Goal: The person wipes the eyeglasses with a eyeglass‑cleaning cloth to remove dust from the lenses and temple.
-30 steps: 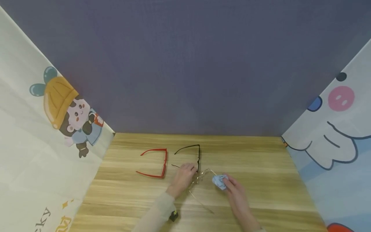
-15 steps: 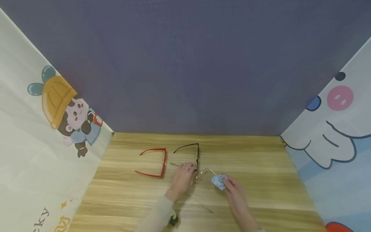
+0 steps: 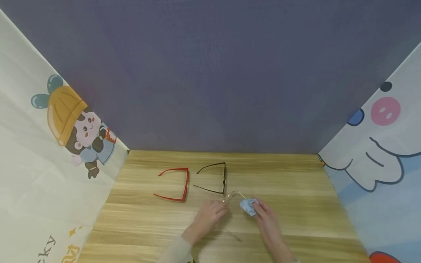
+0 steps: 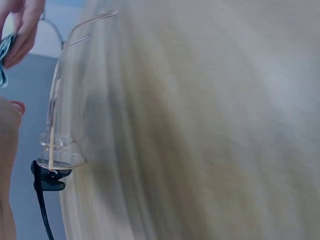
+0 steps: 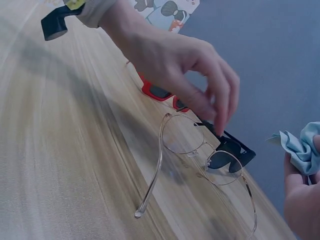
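Observation:
Thin gold-rimmed eyeglasses point(image 5: 194, 154) with clear lenses lie on the wooden table between the hands, temples spread toward the right. My left hand point(image 3: 210, 214) hangs above them with fingers loosely bent and nothing in its grasp; in the head view it hides part of the frame. Black sunglasses point(image 3: 224, 179) lie just beyond, temples pointing left. To their left are red sunglasses point(image 3: 186, 184), turned the same way. My right hand point(image 3: 269, 221) pinches a crumpled light blue cloth point(image 3: 249, 207) close to one temple of the clear glasses.
The wooden table point(image 3: 289, 175) ends at a dark grey-blue back wall point(image 3: 210, 91). White printed curtains stand on the left point(image 3: 33, 164) and right point(image 3: 394, 175). A black device with yellow point(image 5: 55, 22) sits at the left sleeve.
My left hand has drawn back from the black sunglasses toward me, uncovering their lower temple and front, and is now over the clear glasses. The right hand and cloth stay almost still.

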Action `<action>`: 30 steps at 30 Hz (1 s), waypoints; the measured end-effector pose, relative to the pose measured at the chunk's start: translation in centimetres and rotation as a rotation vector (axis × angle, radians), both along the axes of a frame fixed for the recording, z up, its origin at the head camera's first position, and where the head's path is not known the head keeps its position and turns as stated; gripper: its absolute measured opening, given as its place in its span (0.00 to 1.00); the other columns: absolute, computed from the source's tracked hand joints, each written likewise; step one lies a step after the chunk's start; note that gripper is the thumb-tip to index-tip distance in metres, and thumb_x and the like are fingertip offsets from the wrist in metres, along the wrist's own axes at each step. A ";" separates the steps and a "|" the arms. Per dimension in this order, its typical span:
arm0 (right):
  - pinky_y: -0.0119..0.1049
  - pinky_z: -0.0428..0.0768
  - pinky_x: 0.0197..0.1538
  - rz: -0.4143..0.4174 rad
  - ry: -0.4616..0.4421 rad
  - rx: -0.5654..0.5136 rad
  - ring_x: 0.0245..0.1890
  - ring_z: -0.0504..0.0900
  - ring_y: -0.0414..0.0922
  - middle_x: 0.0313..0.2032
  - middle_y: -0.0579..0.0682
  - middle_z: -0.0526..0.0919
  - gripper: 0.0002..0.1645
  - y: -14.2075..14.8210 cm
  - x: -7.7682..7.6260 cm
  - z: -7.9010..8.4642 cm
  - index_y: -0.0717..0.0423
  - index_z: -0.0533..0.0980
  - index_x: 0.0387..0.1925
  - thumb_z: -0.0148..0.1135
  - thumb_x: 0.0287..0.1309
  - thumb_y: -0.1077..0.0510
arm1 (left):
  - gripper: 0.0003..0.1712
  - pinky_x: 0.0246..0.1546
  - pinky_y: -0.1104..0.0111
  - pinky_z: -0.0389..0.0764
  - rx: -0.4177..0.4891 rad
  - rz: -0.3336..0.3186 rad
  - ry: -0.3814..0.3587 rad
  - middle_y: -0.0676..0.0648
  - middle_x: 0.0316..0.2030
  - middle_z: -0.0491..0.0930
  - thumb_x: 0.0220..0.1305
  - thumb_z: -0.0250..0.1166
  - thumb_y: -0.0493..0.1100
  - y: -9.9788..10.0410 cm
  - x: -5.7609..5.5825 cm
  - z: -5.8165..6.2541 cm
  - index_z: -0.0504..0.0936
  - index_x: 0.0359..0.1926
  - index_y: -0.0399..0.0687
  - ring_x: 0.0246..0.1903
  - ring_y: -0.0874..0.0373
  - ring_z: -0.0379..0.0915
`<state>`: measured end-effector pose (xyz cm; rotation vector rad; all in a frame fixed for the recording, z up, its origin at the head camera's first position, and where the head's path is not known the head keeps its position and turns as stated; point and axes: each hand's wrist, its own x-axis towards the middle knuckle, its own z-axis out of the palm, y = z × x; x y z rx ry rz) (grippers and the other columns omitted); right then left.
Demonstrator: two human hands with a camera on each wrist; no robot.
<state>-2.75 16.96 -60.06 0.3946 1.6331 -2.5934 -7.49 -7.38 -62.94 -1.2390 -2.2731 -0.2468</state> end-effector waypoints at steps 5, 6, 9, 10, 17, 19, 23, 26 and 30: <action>0.31 0.80 0.62 0.004 0.010 0.010 0.55 0.82 0.40 0.58 0.53 0.78 0.30 0.0 0.1 0.0 0.80 0.59 0.69 0.54 0.74 0.65 | 0.23 0.64 0.65 0.78 -0.173 0.013 -0.035 0.53 0.55 0.85 0.56 0.76 0.41 -0.7 1.2 -0.2 0.86 0.54 0.55 0.59 0.58 0.79; 0.31 0.80 0.62 0.005 0.009 0.010 0.55 0.82 0.40 0.59 0.54 0.78 0.31 0.0 0.1 0.0 0.80 0.58 0.69 0.54 0.74 0.65 | 0.23 0.64 0.65 0.78 -0.186 0.019 -0.036 0.53 0.55 0.85 0.56 0.76 0.41 -0.8 1.3 -0.3 0.86 0.54 0.55 0.59 0.58 0.79; 0.30 0.79 0.63 0.011 -0.013 0.011 0.56 0.81 0.38 0.62 0.54 0.76 0.33 -0.1 0.1 0.1 0.80 0.55 0.71 0.54 0.75 0.65 | 0.21 0.65 0.67 0.77 -0.194 0.023 -0.037 0.55 0.54 0.85 0.58 0.75 0.43 -1.2 1.4 -0.6 0.85 0.54 0.56 0.58 0.61 0.79; 0.30 0.79 0.63 0.011 -0.019 0.011 0.56 0.81 0.38 0.63 0.56 0.75 0.33 -0.1 0.1 0.2 0.80 0.54 0.71 0.53 0.75 0.65 | 0.20 0.65 0.67 0.77 -0.191 0.022 -0.040 0.55 0.54 0.85 0.59 0.75 0.43 -1.3 1.5 -0.7 0.86 0.54 0.56 0.57 0.61 0.79; 0.29 0.78 0.63 0.010 -0.041 0.020 0.55 0.80 0.37 0.63 0.56 0.74 0.34 -0.2 0.1 0.2 0.80 0.54 0.71 0.53 0.75 0.65 | 0.18 0.63 0.69 0.77 -0.153 0.003 -0.028 0.55 0.51 0.86 0.59 0.73 0.43 -1.8 1.6 -1.1 0.86 0.51 0.55 0.54 0.62 0.80; 0.29 0.79 0.62 0.010 -0.042 0.020 0.55 0.81 0.37 0.60 0.53 0.77 0.34 -0.2 0.1 0.1 0.80 0.54 0.72 0.54 0.75 0.64 | 0.17 0.62 0.69 0.78 -0.157 -0.008 -0.014 0.55 0.49 0.86 0.58 0.74 0.43 -2.0 1.6 -1.0 0.86 0.50 0.55 0.53 0.62 0.80; 0.29 0.80 0.61 0.010 -0.030 0.017 0.54 0.81 0.38 0.55 0.49 0.79 0.34 -0.2 0.2 0.0 0.80 0.54 0.71 0.54 0.75 0.64 | 0.16 0.61 0.71 0.78 -0.178 -0.035 0.010 0.56 0.46 0.85 0.57 0.74 0.42 -2.7 1.7 -0.9 0.87 0.48 0.55 0.50 0.64 0.80; 0.29 0.80 0.61 0.010 -0.018 0.014 0.54 0.81 0.38 0.56 0.50 0.78 0.34 -0.2 0.2 -0.1 0.81 0.54 0.71 0.54 0.75 0.64 | 0.17 0.61 0.72 0.78 -0.199 -0.057 0.021 0.56 0.46 0.85 0.55 0.74 0.40 -3.1 1.8 -1.0 0.87 0.48 0.53 0.50 0.63 0.79; 0.28 0.80 0.61 0.015 -0.002 0.022 0.54 0.81 0.38 0.55 0.49 0.79 0.35 -0.2 0.2 -0.3 0.81 0.54 0.71 0.54 0.75 0.63 | 0.20 0.61 0.71 0.78 -0.250 -0.059 0.030 0.55 0.48 0.84 0.53 0.74 0.39 -3.6 2.0 -1.1 0.86 0.50 0.52 0.51 0.63 0.79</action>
